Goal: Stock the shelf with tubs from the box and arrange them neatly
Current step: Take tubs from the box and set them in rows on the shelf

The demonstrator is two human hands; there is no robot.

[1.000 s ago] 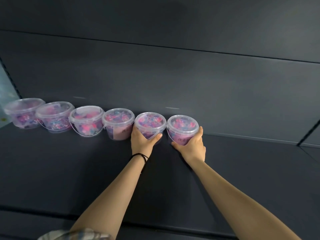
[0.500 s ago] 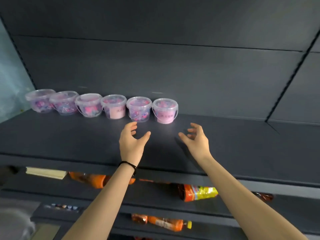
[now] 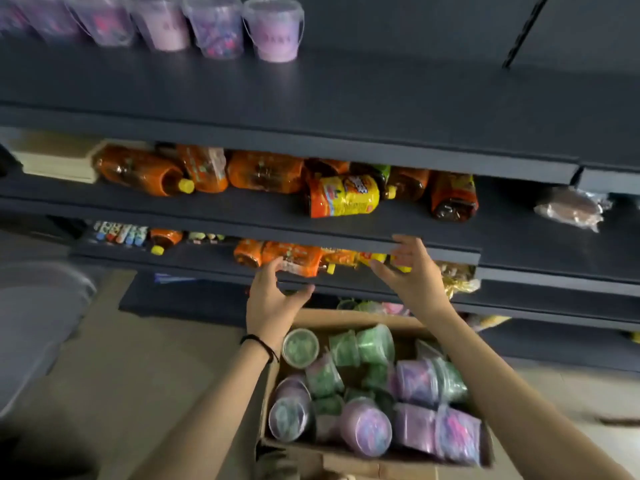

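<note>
Several clear tubs with pink and purple contents [image 3: 275, 29] stand in a row at the back left of the dark top shelf [image 3: 346, 98]. Below me, a cardboard box [image 3: 346, 317] on the floor holds several green and purple tubs [image 3: 363, 427] lying jumbled. My left hand [image 3: 272, 303] and my right hand [image 3: 412, 275] hang in the air above the box's far edge, fingers spread and holding nothing. A black band circles my left wrist.
Lower shelves carry orange and yellow bottles and packets [image 3: 341, 195], a wrapped brown item [image 3: 571, 207] at right and a pale box [image 3: 55, 161] at left. A grey shape [image 3: 38, 323] lies on the beige floor to the left.
Both hands let go of the two rightmost tubs and drew back off the top shelf. My view dropped down to the box, and my hands came down over it.
</note>
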